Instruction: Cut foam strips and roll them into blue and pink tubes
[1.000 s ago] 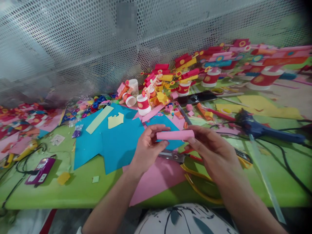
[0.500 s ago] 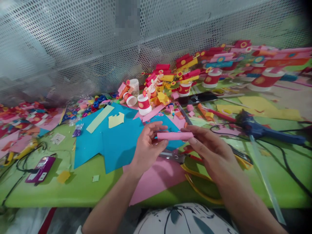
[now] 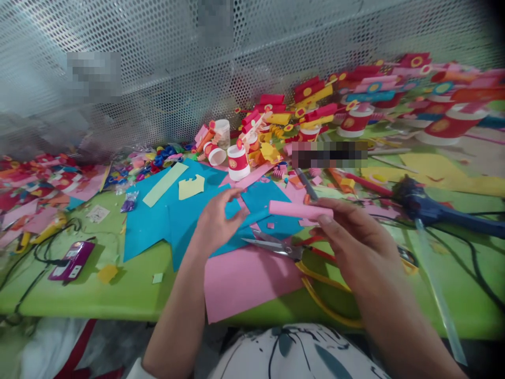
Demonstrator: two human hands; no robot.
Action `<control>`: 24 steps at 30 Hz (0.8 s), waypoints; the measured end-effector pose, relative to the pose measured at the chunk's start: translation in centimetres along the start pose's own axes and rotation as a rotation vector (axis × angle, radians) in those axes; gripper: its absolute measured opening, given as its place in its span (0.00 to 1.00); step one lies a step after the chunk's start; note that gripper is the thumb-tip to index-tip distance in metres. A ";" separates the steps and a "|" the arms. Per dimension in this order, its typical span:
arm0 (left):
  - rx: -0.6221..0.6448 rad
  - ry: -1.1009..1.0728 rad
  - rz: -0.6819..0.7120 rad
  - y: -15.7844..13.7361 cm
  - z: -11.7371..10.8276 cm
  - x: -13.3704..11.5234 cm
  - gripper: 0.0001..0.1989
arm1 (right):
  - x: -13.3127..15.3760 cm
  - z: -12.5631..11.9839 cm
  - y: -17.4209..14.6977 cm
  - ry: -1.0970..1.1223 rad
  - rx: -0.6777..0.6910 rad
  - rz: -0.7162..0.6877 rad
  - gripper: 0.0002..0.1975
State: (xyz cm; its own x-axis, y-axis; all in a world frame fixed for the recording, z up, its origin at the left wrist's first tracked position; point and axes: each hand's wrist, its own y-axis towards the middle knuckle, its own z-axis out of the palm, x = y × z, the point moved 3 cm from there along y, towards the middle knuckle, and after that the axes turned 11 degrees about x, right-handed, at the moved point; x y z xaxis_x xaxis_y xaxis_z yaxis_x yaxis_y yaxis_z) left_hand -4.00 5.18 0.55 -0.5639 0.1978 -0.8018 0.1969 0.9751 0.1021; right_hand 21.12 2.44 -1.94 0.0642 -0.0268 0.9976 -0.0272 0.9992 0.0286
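A rolled pink paper tube (image 3: 298,209) is pinched at its right end by my right hand (image 3: 351,237), over the middle of the table. To its left, my left hand (image 3: 216,221) holds nothing, its thumb and fingers apart, above the blue paper (image 3: 189,223). Below the tube lie scissors (image 3: 282,247) with yellow handles, their blades pointing left across the top of a pink paper sheet (image 3: 248,284). A red-and-white paper cup (image 3: 239,163) stands upright beyond the hands.
A blue glue gun (image 3: 445,210) with a clear glue stick (image 3: 442,295) and cable lies at right. At left is a purple power strip (image 3: 73,260). Finished red cups with paper rolls (image 3: 357,118) line the back, before a perforated metal screen (image 3: 158,79). A pale green strip (image 3: 165,184) rests on the blue paper.
My left hand has let go of the pink paper tube and moved left, its fingers opening. My right hand still holds the tube, now slightly farther right. The view has shifted slightly.
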 end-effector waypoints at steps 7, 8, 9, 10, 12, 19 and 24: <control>0.100 0.079 -0.087 0.5 2.3 1.6 0.13 | -1.3 -0.1 0.7 -0.129 0.172 -0.062 0.19; 0.102 0.009 -0.091 0.7 2.3 1.7 0.12 | -1.3 0.0 0.8 -0.134 0.177 -0.061 0.19; 0.110 -0.076 -0.093 0.8 2.3 1.7 0.12 | -1.2 0.1 0.8 -0.131 0.178 -0.058 0.19; 0.127 -0.173 -0.094 0.9 2.4 1.6 0.13 | -1.1 0.2 0.8 -0.120 0.180 -0.050 0.19; 0.194 -0.379 -0.108 0.9 2.7 1.3 0.16 | -0.9 0.5 0.8 -0.084 0.191 -0.025 0.20; 0.399 -0.690 -0.243 0.1 4.1 -0.4 0.23 | -1.1 0.7 0.9 0.016 0.165 0.030 0.24; 0.439 -0.719 -0.249 -0.1 3.6 -1.1 0.26 | -1.1 0.5 1.0 0.054 0.162 0.023 0.24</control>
State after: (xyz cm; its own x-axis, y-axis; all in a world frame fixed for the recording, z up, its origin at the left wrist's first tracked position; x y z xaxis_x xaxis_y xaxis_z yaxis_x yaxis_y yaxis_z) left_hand -0.46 4.52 -0.69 -0.0192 -0.2710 -0.9624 0.5096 0.8255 -0.2426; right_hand 20.51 3.45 -2.96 0.1148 0.0024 0.9934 -0.1898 0.9816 0.0196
